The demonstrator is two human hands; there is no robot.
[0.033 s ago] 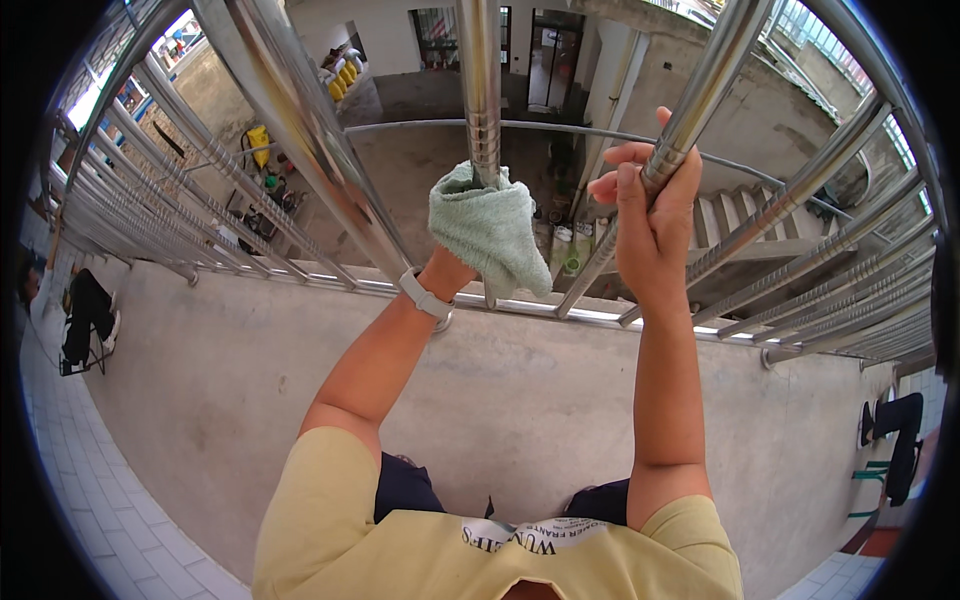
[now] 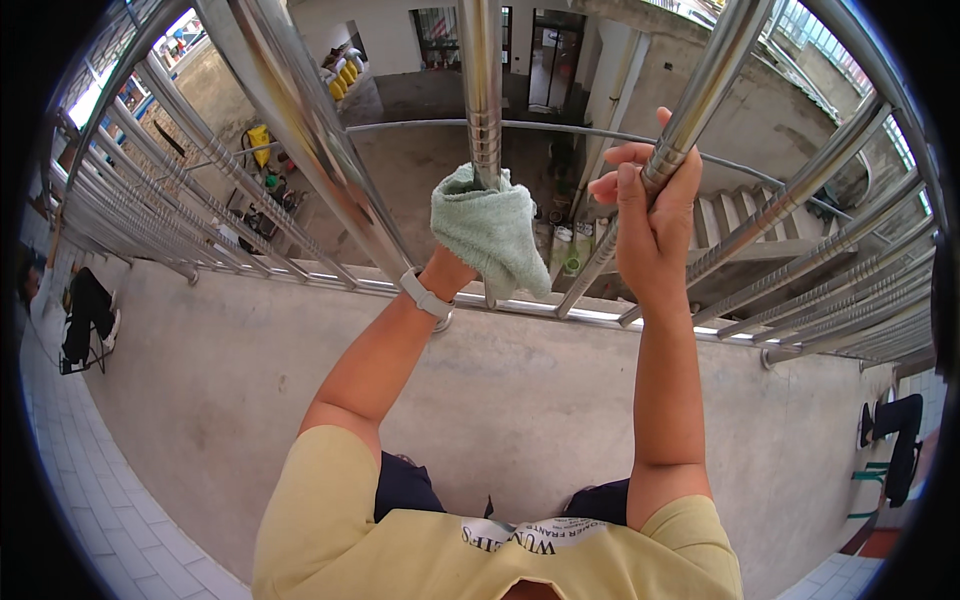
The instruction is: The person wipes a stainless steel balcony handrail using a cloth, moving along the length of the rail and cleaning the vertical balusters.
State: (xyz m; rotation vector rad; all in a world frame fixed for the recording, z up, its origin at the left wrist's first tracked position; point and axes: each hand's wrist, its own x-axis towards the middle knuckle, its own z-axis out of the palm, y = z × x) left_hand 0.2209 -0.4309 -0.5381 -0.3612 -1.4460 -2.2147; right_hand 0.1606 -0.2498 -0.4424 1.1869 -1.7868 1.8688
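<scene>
A pale green cloth is wrapped around an upright metal bar of a railing, and one corner of it hangs down. My left hand is closed on the cloth from behind the bar. The cloth covers its fingers; only the wrist side shows, with a light watch band below. To the right, my right hand curls around another shiny bar, its fingers loosely bent. Both bars have ringed grooves near the hands.
The railing curves to both sides. Beyond it, lower down, lie a yard, concrete steps and a yellow bag. A seated person is at far left, another person's legs at far right. Concrete floor lies under me.
</scene>
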